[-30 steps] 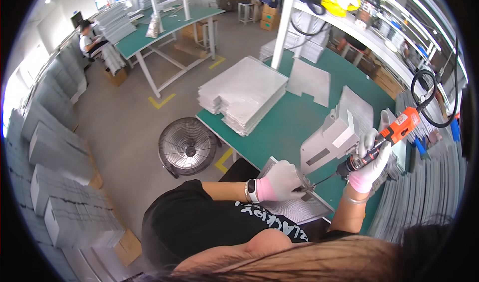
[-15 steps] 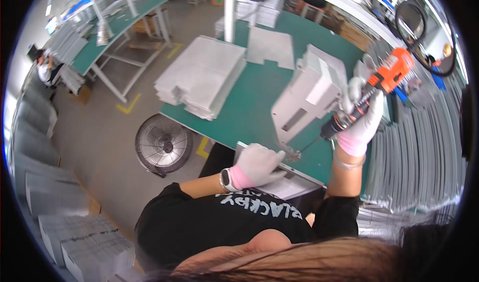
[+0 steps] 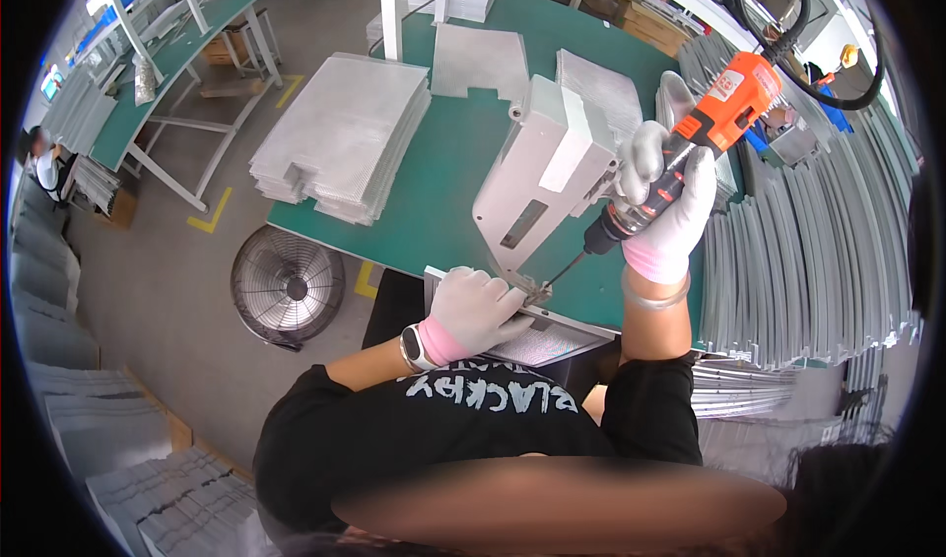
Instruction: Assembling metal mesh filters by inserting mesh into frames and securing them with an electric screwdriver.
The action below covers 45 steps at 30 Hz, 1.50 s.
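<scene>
My right hand (image 3: 675, 188), in a white glove with a pink cuff, grips an orange and black power screwdriver (image 3: 680, 153). Its long bit points down and left to the small metal piece (image 3: 535, 294) at the near end of a light grey machine (image 3: 537, 178). Along the green table's near edge lies a framed mesh panel (image 3: 562, 336), tilted toward me, under that metal piece. My left hand (image 3: 473, 311), gloved the same way, is closed over the panel's frame, fingertips close beside the bit's tip. Its thumb is partly hidden.
A stack of mesh sheets (image 3: 345, 133) lies at left on the green table (image 3: 448, 173), with another sheet (image 3: 480, 62) behind. Many grey panels (image 3: 798, 271) stand in a row at right. A floor fan (image 3: 288, 286) stands left of the table. A black cable (image 3: 828, 94) hangs behind the screwdriver.
The whole view has shifted, so the table and machine appear further left and higher. My left hand's fingers, spread before, have drawn together on the frame. The screwdriver stays in my right hand.
</scene>
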{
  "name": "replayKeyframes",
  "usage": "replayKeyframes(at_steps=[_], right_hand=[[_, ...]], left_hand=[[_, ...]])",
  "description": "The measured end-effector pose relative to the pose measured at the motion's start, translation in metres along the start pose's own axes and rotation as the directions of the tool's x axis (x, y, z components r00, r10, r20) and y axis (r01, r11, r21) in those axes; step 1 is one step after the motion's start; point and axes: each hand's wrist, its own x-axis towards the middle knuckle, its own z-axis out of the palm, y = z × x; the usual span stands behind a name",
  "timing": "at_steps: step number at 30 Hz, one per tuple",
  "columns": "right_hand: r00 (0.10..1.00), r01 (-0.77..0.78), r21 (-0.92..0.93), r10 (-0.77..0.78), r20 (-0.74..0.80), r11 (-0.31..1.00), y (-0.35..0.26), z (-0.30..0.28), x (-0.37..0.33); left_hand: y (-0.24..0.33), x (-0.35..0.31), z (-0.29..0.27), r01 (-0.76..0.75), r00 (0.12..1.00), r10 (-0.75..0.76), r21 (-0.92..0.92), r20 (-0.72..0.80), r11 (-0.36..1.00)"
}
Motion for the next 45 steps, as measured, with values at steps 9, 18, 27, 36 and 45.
replayKeyframes(at_steps=[9,18,27,36,45], right_hand=[[0.976,-0.185,0.045,0.178,0.128,0.982,0.019,0.006,-0.034],[0.966,-0.208,0.141,0.18,0.184,0.968,0.025,-0.007,-0.039],[0.959,-0.221,0.156,0.185,0.216,0.963,0.032,-0.014,-0.043],[0.999,0.003,0.077,-0.001,-0.037,0.997,-0.027,-0.018,0.026],[0.86,0.221,-0.965,-0.496,0.124,0.141,-0.125,-0.097,0.09]], left_hand=[[0.003,-0.004,0.008,0.054,0.997,-0.044,-0.156,0.071,0.986],[0.004,-0.016,0.024,0.152,0.974,-0.096,-0.28,0.205,0.948],[-0.002,-0.015,0.026,0.153,0.97,-0.065,-0.382,0.233,0.911],[-0.015,0.027,-0.003,0.031,0.982,-0.035,0.026,0.186,0.999],[-0.133,0.159,-0.005,0.171,0.975,-0.164,-0.031,0.15,0.985]])
